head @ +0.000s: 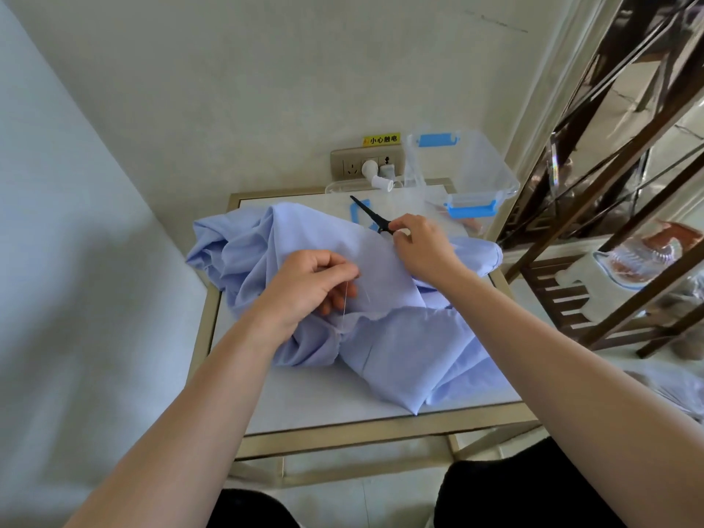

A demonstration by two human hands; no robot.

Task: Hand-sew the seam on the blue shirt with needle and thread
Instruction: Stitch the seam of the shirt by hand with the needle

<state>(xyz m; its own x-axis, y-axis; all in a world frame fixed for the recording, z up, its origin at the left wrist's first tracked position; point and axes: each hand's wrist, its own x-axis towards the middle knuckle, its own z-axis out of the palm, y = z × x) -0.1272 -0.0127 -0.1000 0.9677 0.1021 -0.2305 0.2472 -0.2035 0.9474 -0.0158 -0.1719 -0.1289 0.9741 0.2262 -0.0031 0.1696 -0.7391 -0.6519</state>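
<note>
Pinching a pale thread [345,299] between thumb and fingertips, the left hand [308,287] rests on the crumpled blue shirt [400,348] heaped across the white-topped table [324,402]. The right hand [423,247] curls its fingers round the handles of black scissors [369,217] at the shirt's far edge, near a clear plastic box [480,173]; the needle cannot be made out.
</note>
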